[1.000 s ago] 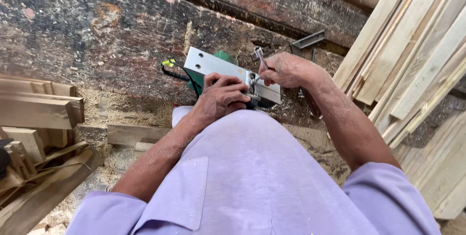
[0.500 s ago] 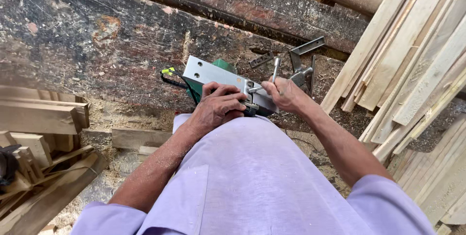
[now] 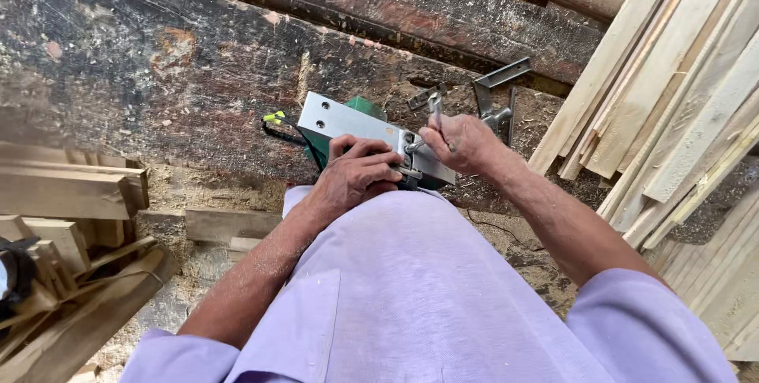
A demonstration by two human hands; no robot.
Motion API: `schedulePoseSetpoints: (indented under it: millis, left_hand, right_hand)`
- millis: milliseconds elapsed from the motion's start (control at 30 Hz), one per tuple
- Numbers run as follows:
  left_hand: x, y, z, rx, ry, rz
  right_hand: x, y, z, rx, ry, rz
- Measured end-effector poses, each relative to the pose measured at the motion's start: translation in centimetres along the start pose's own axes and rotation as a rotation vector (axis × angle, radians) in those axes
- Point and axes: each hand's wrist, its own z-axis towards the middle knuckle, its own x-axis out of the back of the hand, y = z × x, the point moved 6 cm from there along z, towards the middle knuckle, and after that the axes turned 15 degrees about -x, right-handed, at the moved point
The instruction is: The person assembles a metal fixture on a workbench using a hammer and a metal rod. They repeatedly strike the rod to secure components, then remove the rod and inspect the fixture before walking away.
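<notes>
1. Offcuts (image 3: 67, 193): short pale wood blocks stacked at the far left, with thin strips leaning below them on sawdust
2. Bench (image 3: 158, 75): dark, scarred slab across the upper frame, dusted with shavings
3. Cord (image 3: 277, 126): black lead with a yellow-green tag, running to the left end of the planer
4. Planer (image 3: 348, 124): green-bodied power tool lying upturned, its flat grey metal sole facing up; it sits at mid-frame on the near edge of the bench, just beyond the person's lap
5. Left hand (image 3: 356, 177): laid over the near side of the planer, fingers curled onto the sole and closed around the body, holding it steady
6. Wrench (image 3: 433, 118): small metal tool, its lower end at the fitting on the right part of the sole, its upper end standing above the fist
7. Right hand (image 3: 462, 144): closed in a fist around the wrench, just right of the left hand and touching the right end of the planer
8. Bracket (image 3: 494, 94): grey metal piece lying on the bench just behind the right hand
9. Planks (image 3: 680, 98): long pale boards leaning in a bundle along the right edge
10. Shirt (image 3: 411, 296): lilac cloth filling the lower frame, flecked with sawdust
</notes>
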Motion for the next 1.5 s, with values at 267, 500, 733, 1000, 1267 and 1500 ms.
schedulePoseSetpoints:
  millis: [267, 500, 733, 1000, 1267, 1500]
  left_hand:
    - [-0.1, -0.4, 0.1, -0.048, 0.021, 0.021]
    - [0.0, -0.2, -0.2, -0.051, 0.002, 0.034]
    - [0.8, 0.8, 0.8, 0.04, -0.062, -0.018]
    - [3.1, -3.8, 10.9, 0.341, 0.294, -0.719]
    - [-5.2, -5.0, 12.3, 0.418, 0.183, -1.625]
    - [-5.6, -2.7, 10.4, 0.381, 0.103, -1.552]
  right_hand:
    - [-0.9, 0.5, 0.1, -0.284, -0.205, 0.128]
    - [-1.5, 0.4, 0.3, -0.189, -0.231, 0.013]
    - [-2.0, 0.9, -0.3, -0.24, -0.116, 0.185]
    - [-1.7, 0.0, -0.8, -0.24, -0.086, -0.06]
    - [-2.1, -0.3, -1.8, 0.178, 0.247, 0.079]
    - [-1.0, -0.6, -0.8, 0.122, 0.026, 0.317]
